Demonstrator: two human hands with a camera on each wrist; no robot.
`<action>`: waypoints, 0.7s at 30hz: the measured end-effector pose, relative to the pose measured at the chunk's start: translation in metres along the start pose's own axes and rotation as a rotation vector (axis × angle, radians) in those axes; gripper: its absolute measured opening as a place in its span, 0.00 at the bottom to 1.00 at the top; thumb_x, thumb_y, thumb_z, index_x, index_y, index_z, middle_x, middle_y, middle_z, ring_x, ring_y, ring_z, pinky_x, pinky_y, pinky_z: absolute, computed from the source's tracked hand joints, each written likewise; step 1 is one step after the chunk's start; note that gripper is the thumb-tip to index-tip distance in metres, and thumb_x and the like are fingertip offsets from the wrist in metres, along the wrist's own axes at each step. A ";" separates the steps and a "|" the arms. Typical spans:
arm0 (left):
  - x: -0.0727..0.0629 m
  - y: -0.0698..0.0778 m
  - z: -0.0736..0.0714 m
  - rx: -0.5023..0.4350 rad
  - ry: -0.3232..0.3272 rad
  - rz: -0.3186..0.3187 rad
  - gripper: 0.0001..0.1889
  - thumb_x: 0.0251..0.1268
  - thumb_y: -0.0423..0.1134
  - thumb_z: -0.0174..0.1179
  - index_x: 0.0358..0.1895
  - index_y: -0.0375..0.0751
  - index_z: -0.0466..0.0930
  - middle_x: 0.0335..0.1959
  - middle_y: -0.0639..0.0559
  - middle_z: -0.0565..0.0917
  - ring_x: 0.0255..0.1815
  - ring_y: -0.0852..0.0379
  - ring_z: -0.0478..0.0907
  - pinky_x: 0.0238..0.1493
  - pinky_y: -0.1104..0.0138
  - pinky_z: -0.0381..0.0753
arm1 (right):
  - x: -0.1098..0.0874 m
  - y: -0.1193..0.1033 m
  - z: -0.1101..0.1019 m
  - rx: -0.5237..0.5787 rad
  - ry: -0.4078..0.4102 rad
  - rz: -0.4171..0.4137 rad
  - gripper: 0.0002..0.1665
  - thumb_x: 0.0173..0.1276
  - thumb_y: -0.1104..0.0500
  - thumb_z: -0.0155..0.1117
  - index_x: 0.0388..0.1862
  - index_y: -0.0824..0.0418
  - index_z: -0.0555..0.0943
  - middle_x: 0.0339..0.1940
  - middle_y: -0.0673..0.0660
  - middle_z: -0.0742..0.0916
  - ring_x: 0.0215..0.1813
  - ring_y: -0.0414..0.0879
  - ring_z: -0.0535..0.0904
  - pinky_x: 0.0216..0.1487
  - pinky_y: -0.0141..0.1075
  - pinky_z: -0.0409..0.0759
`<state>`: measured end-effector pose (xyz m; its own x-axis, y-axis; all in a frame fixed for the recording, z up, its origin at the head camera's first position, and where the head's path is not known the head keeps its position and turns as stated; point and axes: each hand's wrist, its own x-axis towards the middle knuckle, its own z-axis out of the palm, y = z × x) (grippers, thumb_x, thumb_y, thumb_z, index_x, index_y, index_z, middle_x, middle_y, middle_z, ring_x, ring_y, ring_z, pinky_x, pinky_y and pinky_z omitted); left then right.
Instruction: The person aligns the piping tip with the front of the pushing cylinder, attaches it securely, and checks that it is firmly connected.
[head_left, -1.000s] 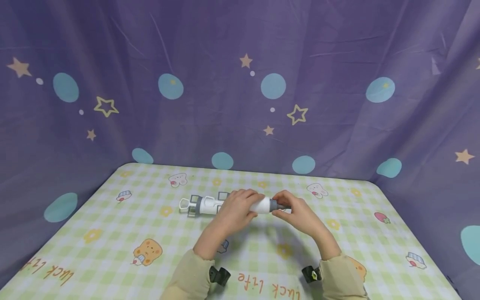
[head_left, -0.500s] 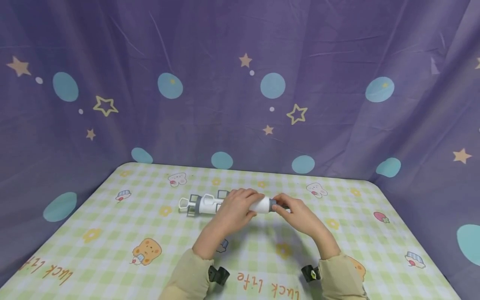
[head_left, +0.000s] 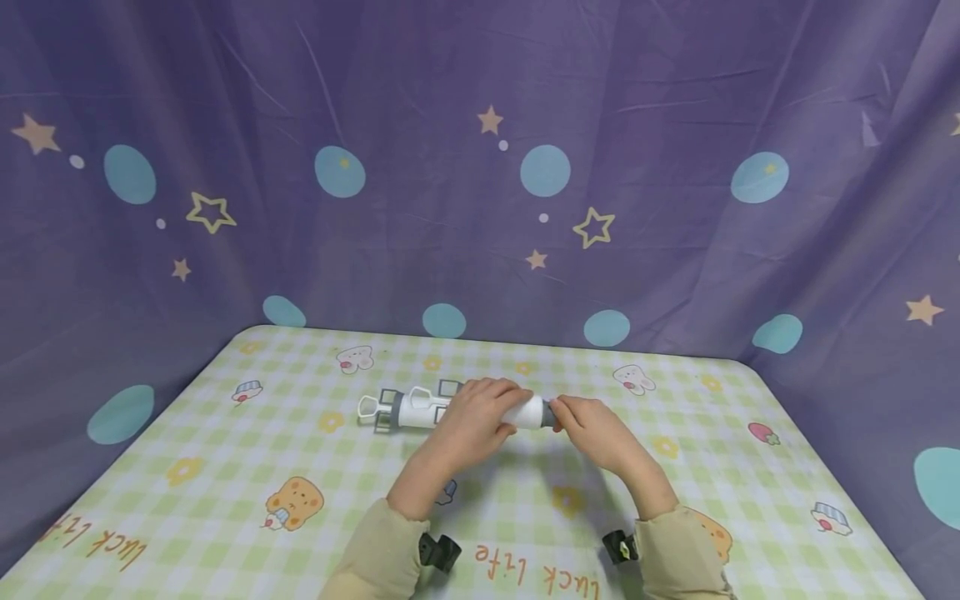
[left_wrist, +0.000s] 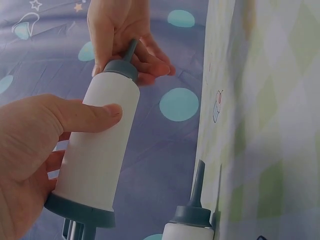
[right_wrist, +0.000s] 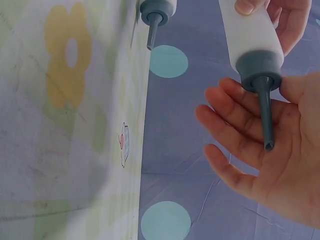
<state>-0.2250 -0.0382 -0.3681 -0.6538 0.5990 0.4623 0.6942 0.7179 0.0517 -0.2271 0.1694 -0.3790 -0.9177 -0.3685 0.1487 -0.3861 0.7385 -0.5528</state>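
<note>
My left hand [head_left: 476,423] grips the body of a white syringe-like dispenser [left_wrist: 95,157], with the thumb lying along its side. The dispenser has a grey collar at the rear and a grey cap [left_wrist: 120,70] with a thin nozzle [right_wrist: 267,117] at the front. My right hand [head_left: 600,433] pinches that cap between thumb and index finger; its other fingers are spread behind the nozzle. A second dispenser of like make [left_wrist: 189,231] lies on the table below the held one, partly hidden by my left hand in the head view.
The table has a green-and-white checked cloth [head_left: 360,517] with printed cartoons. A purple curtain [head_left: 420,225] with stars and teal spots hangs behind and at both sides. A white loop handle [head_left: 368,407] shows left of my left hand.
My right hand's thumb and fingers have shifted leftward and turned around the cap, covering the nozzle in the head view. My left hand and the dispenser stay nearly still.
</note>
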 end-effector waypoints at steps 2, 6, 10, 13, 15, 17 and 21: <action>0.000 0.000 0.000 0.005 -0.006 -0.004 0.25 0.51 0.38 0.66 0.55 0.50 0.74 0.51 0.56 0.78 0.51 0.56 0.74 0.52 0.61 0.72 | 0.000 0.000 0.001 -0.008 0.023 -0.007 0.22 0.74 0.46 0.38 0.29 0.52 0.76 0.25 0.48 0.79 0.24 0.40 0.69 0.30 0.35 0.68; 0.001 -0.001 0.001 0.015 -0.008 -0.012 0.25 0.51 0.38 0.66 0.56 0.50 0.74 0.51 0.56 0.78 0.52 0.56 0.74 0.53 0.61 0.72 | 0.001 -0.002 0.003 0.033 0.127 -0.061 0.15 0.72 0.48 0.45 0.40 0.53 0.77 0.35 0.47 0.80 0.33 0.38 0.76 0.36 0.34 0.77; 0.001 -0.001 0.001 0.017 -0.004 -0.015 0.25 0.51 0.38 0.66 0.55 0.50 0.74 0.50 0.56 0.78 0.51 0.56 0.74 0.53 0.61 0.72 | 0.002 -0.004 0.004 0.097 0.252 -0.155 0.08 0.67 0.54 0.54 0.41 0.55 0.77 0.40 0.48 0.80 0.41 0.40 0.78 0.39 0.33 0.80; 0.002 -0.001 0.000 0.013 -0.004 -0.013 0.25 0.51 0.38 0.66 0.56 0.50 0.74 0.50 0.56 0.78 0.51 0.56 0.74 0.53 0.60 0.72 | 0.002 -0.003 0.004 0.123 0.301 -0.206 0.04 0.65 0.57 0.58 0.37 0.55 0.77 0.37 0.48 0.80 0.37 0.40 0.78 0.35 0.29 0.80; 0.002 -0.001 0.000 0.012 -0.003 -0.015 0.25 0.51 0.38 0.66 0.56 0.50 0.74 0.50 0.56 0.78 0.51 0.56 0.74 0.53 0.60 0.72 | 0.002 -0.003 0.003 0.136 0.306 -0.224 0.03 0.63 0.58 0.60 0.35 0.55 0.77 0.35 0.47 0.80 0.35 0.39 0.79 0.34 0.27 0.80; 0.002 -0.002 0.000 0.013 0.001 -0.018 0.25 0.51 0.39 0.66 0.56 0.50 0.74 0.50 0.56 0.78 0.51 0.56 0.75 0.53 0.61 0.72 | 0.002 -0.002 0.003 0.144 0.292 -0.231 0.03 0.62 0.58 0.61 0.35 0.54 0.78 0.36 0.46 0.80 0.36 0.39 0.79 0.36 0.27 0.80; 0.000 -0.002 -0.002 0.009 0.010 -0.029 0.25 0.49 0.39 0.67 0.55 0.49 0.75 0.50 0.56 0.78 0.51 0.56 0.75 0.52 0.61 0.72 | 0.002 0.001 0.001 0.117 0.268 -0.255 0.10 0.57 0.58 0.66 0.38 0.52 0.79 0.39 0.45 0.81 0.43 0.40 0.79 0.42 0.32 0.79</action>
<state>-0.2263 -0.0405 -0.3664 -0.6705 0.5741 0.4699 0.6720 0.7383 0.0569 -0.2288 0.1688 -0.3801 -0.7917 -0.3600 0.4936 -0.6058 0.5668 -0.5583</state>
